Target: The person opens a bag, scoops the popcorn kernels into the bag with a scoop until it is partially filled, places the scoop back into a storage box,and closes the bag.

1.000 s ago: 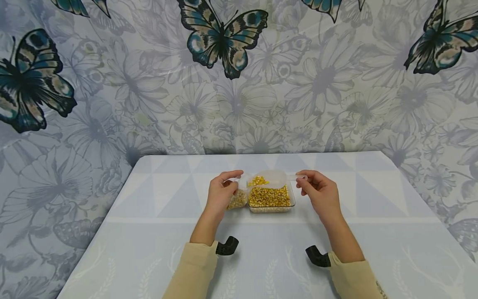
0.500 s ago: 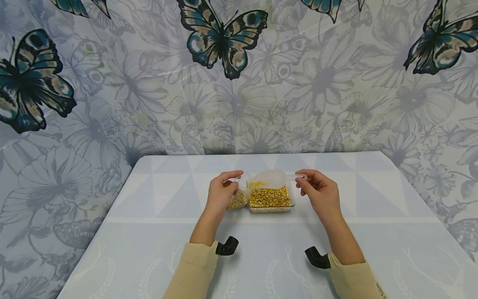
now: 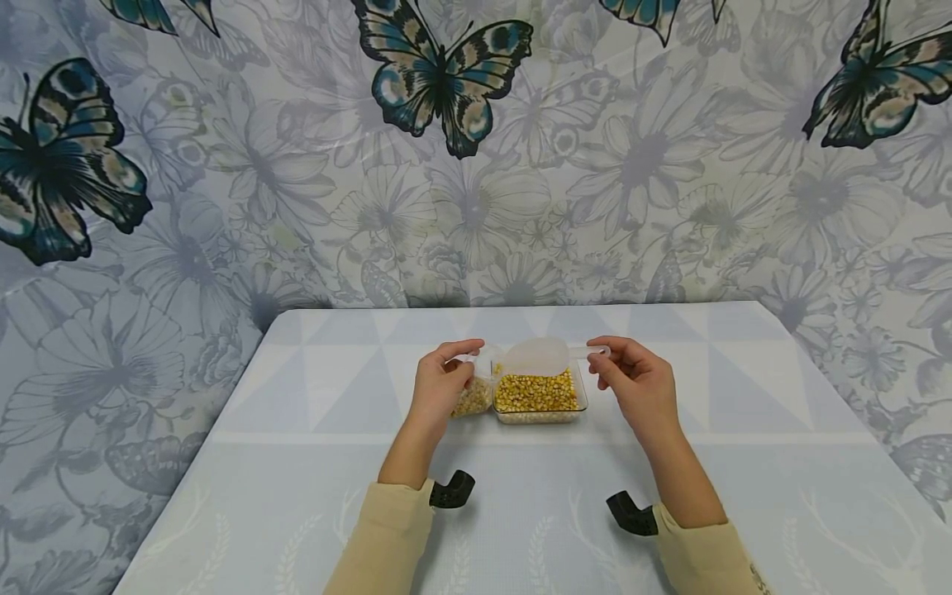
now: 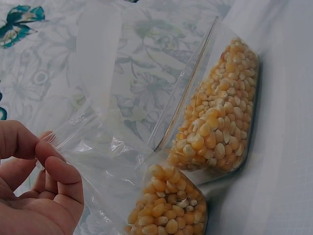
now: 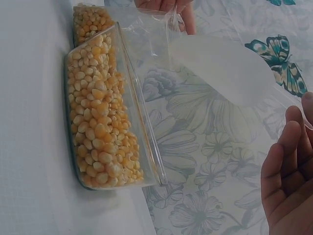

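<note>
My left hand [image 3: 440, 382] pinches the top edge of a clear plastic bag [image 4: 105, 152], its lower part filled with yellow corn kernels [image 4: 168, 210]. My right hand [image 3: 638, 382] holds the thin handle of a translucent white scoop [image 3: 537, 357]. The scoop lies level above the far side of a clear rectangular container [image 3: 539, 418], with its tip towards the bag's mouth. No kernels show through the scoop in the right wrist view. Corn kernels [image 5: 100, 127] fill much of the container, heaped on one side. The bag stands against the container's left side.
A pale, patterned cloth covers the table [image 3: 521, 512]. Behind it hangs a floral backdrop [image 3: 632, 182] with butterflies. Black wrist-camera mounts [image 3: 452, 489] stick out from both sleeves [image 3: 383, 529] over the table.
The scoop has shifted slightly left and turned a little. Yellow kernels seen at its left a second ago have gone from view. My left hand and the bag stay put.
</note>
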{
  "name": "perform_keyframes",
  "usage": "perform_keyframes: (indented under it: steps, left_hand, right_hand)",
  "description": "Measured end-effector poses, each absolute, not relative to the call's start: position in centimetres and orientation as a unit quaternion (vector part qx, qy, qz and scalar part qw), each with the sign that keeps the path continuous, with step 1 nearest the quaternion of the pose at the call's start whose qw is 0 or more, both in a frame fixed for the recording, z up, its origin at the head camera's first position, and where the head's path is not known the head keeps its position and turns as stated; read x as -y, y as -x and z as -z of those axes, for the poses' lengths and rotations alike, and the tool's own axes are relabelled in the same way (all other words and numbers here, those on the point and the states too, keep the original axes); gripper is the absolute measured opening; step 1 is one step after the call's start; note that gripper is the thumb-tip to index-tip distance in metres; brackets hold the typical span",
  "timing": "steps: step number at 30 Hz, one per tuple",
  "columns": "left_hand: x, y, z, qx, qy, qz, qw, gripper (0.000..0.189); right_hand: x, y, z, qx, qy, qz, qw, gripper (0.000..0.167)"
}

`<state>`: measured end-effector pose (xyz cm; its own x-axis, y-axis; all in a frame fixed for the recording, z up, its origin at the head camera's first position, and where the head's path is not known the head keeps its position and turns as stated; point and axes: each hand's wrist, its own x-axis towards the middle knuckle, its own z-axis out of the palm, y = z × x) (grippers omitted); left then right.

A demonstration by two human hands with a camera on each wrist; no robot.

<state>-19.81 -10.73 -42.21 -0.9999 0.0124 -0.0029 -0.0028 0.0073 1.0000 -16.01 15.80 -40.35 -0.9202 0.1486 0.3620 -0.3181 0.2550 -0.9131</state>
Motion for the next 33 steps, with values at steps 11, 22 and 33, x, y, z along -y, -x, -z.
perform_keyframes:
  steps: [11,22,33]
  left_hand:
    - [10.8,19.9,42.1,-0.709,-0.008,-0.705,0.006,0.041]
    - [10.8,19.8,42.1,-0.708,-0.006,-0.706,0.008,0.041]
    - [10.9,19.7,42.0,-0.709,-0.006,-0.705,0.006,0.042]
  right_hand:
    - [-15.8,16.1,40.4,0.766,-0.059,-0.610,0.194,0.019]
    - [-16.5,16.0,40.0,0.757,-0.044,-0.620,0.204,0.021]
    - [-17.8,16.1,39.7,0.719,-0.033,-0.661,0.214,0.022]
